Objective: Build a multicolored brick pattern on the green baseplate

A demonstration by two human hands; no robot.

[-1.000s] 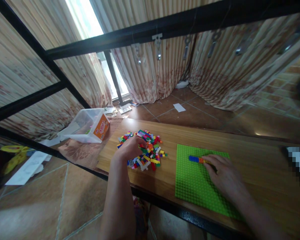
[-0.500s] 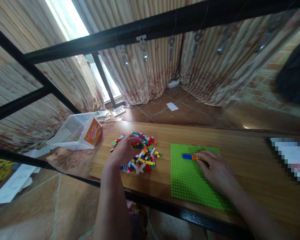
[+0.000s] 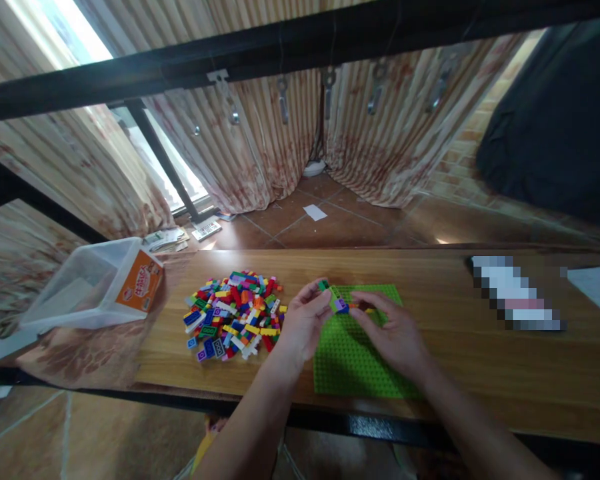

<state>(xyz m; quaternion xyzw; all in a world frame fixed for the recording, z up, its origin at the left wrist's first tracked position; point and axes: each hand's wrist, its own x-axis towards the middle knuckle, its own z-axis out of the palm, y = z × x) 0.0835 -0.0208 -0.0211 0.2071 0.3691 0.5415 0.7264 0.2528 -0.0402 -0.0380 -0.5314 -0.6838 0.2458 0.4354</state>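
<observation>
Over the upper left of the green baseplate (image 3: 360, 367), my two hands are close together. My left hand (image 3: 305, 320) is closed, with a dark green building brick (image 3: 323, 285) showing at its fingertips. My right hand (image 3: 390, 327) pinches a short row of joined building bricks (image 3: 351, 307), with blue, orange and yellow parts showing past the fingers. Lime and purple bricks (image 3: 339, 303) sit between both sets of fingertips. I cannot tell which of them are joined. Left of my left hand, a heap of loose building bricks (image 3: 235, 313) in many colours lies on the wooden table.
A clear plastic box (image 3: 93, 267) with an orange label stands at the left. A pixelated flat object (image 3: 515, 293) lies on the table (image 3: 445, 360) at the right, near a white sheet (image 3: 595, 290). A black bar (image 3: 260, 50) crosses above, before curtains.
My left hand has moved right, from the brick heap to beside my right hand, bringing a green brick. The row in my right hand now meets it. The view has swung right.
</observation>
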